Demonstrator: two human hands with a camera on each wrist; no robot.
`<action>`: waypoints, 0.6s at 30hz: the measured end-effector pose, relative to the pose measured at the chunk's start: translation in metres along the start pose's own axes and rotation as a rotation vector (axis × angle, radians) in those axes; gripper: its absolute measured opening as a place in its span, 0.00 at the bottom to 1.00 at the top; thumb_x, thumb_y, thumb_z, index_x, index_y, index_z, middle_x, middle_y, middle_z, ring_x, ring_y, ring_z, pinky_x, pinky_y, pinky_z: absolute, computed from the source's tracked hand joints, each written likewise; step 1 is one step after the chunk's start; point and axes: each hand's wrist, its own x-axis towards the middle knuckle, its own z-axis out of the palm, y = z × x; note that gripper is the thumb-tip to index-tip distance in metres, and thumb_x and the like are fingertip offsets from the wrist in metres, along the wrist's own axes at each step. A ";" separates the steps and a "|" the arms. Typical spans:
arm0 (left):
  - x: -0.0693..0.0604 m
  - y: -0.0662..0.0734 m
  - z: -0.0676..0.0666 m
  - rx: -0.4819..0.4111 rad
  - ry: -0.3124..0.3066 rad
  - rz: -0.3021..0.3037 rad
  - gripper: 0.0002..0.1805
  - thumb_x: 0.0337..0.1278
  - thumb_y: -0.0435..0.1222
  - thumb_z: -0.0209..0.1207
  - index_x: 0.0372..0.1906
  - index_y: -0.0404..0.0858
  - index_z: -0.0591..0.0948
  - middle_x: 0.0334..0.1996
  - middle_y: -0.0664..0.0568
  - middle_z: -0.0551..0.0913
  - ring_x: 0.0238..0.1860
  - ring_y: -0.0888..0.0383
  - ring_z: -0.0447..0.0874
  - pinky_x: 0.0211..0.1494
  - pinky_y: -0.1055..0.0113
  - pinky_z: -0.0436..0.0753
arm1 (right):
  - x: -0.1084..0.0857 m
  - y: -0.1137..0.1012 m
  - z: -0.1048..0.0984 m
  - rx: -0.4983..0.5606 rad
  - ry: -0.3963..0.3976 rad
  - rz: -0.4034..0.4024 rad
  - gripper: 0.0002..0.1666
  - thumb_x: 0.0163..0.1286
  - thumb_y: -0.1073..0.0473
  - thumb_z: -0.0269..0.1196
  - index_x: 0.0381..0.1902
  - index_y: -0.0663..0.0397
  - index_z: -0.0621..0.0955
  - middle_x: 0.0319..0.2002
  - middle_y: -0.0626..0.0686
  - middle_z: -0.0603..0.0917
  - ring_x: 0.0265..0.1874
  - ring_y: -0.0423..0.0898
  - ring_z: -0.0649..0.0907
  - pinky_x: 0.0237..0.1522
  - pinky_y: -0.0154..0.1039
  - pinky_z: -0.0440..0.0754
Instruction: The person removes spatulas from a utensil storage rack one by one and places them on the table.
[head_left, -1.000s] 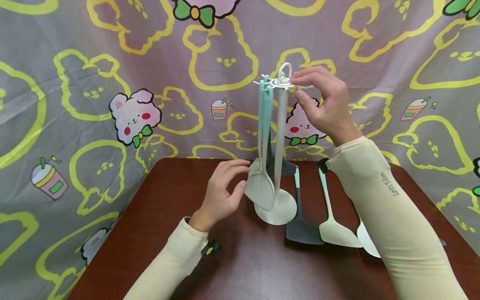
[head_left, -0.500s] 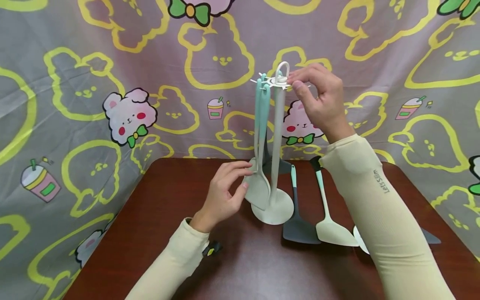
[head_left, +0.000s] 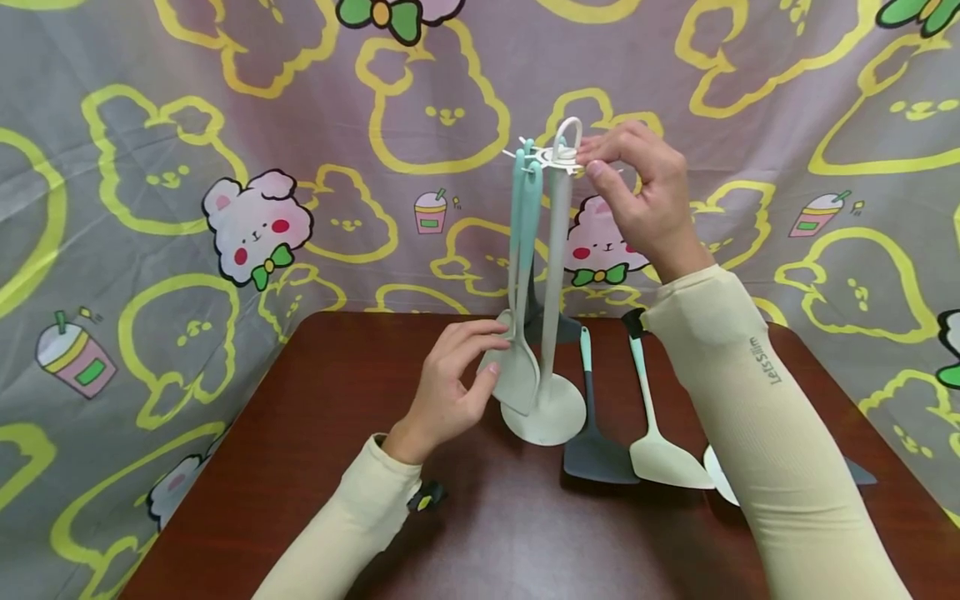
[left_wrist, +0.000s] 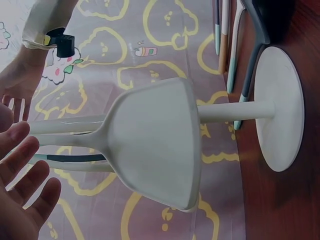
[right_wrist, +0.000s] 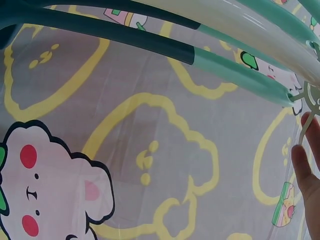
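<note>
A white utensil stand (head_left: 554, 283) with a round base rises from the table. From its hook ring hang turquoise-handled utensils, among them a pale spatula (head_left: 517, 383) in front and a dark utensil (head_left: 562, 331) behind. My right hand (head_left: 648, 192) pinches a hook at the ring's right side between thumb and fingers. Beside the hanging spatula is my left hand (head_left: 450, 387), its fingers spread and relaxed. The left wrist view shows a gap between these fingers and the spatula's broad blade (left_wrist: 152, 140).
Right of the stand's base, a dark turner (head_left: 600, 458) and a cream turner (head_left: 667, 462) lie on the brown table (head_left: 337, 433). A white utensil (head_left: 718, 477) and a dark blade (head_left: 859, 472) are partly hidden by my right sleeve. A patterned curtain (head_left: 300, 125) hangs behind.
My right thumb and fingers have come together on the hook ring. My left fingers have shifted slightly closer to the hanging spatula. The whole head view has shifted a little.
</note>
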 end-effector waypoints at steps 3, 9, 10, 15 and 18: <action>0.002 0.002 0.000 -0.005 0.008 0.000 0.12 0.55 0.29 0.56 0.43 0.35 0.85 0.52 0.45 0.85 0.56 0.51 0.79 0.60 0.58 0.77 | -0.001 0.000 -0.001 0.006 -0.003 0.002 0.10 0.64 0.68 0.58 0.28 0.73 0.82 0.37 0.33 0.81 0.47 0.31 0.84 0.57 0.33 0.79; 0.004 0.003 -0.002 -0.004 0.040 -0.012 0.13 0.56 0.29 0.55 0.45 0.36 0.85 0.52 0.45 0.84 0.56 0.50 0.79 0.60 0.58 0.76 | -0.002 -0.001 -0.001 0.017 0.001 0.030 0.11 0.64 0.68 0.57 0.30 0.73 0.82 0.37 0.31 0.81 0.47 0.32 0.84 0.51 0.29 0.81; 0.004 0.003 -0.002 0.000 0.050 -0.017 0.13 0.56 0.29 0.55 0.45 0.36 0.85 0.53 0.44 0.84 0.56 0.50 0.79 0.59 0.58 0.76 | -0.002 -0.001 -0.001 0.022 0.006 0.033 0.11 0.64 0.68 0.57 0.30 0.73 0.82 0.37 0.32 0.81 0.46 0.33 0.84 0.51 0.28 0.81; 0.004 0.002 -0.003 0.032 0.105 -0.062 0.13 0.56 0.29 0.55 0.44 0.36 0.85 0.53 0.44 0.84 0.55 0.50 0.79 0.60 0.58 0.75 | -0.002 -0.001 0.001 0.057 0.025 0.031 0.11 0.63 0.69 0.57 0.31 0.74 0.83 0.36 0.33 0.82 0.46 0.33 0.85 0.51 0.29 0.81; 0.004 0.001 -0.004 0.042 0.117 -0.088 0.13 0.56 0.30 0.55 0.45 0.36 0.85 0.53 0.45 0.84 0.55 0.50 0.79 0.60 0.58 0.75 | -0.002 -0.002 0.004 0.069 0.027 0.032 0.10 0.63 0.70 0.57 0.31 0.75 0.83 0.36 0.32 0.82 0.46 0.34 0.84 0.51 0.29 0.81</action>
